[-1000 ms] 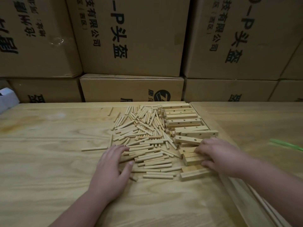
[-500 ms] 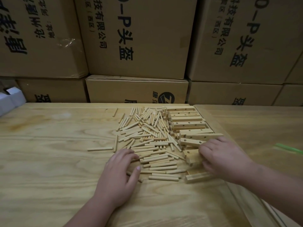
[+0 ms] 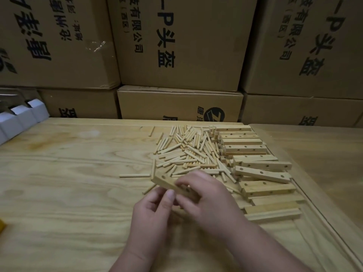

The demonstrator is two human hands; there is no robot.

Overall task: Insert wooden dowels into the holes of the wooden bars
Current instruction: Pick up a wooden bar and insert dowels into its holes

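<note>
My right hand [image 3: 208,199] grips a wooden bar [image 3: 165,181] with holes and holds it above the table, its free end pointing up-left. My left hand [image 3: 153,214] is just below the bar with curled fingers and its thumb against the bar's near edge; whether it holds a dowel is hidden. A heap of loose wooden dowels [image 3: 186,154] lies behind the hands. A row of more drilled wooden bars [image 3: 263,173] is stacked to the right of the heap.
Cardboard boxes [image 3: 176,46] with black print form a wall behind the wooden table [image 3: 68,183]. A white box [image 3: 19,120] sits at the far left edge. A second table surface [image 3: 324,163] adjoins on the right. A yellow thing [image 3: 2,226] pokes in at the left.
My right hand lifted a bar off the pile on the right and carried it left to the middle. My left hand left the dowels and rose to meet the bar.
</note>
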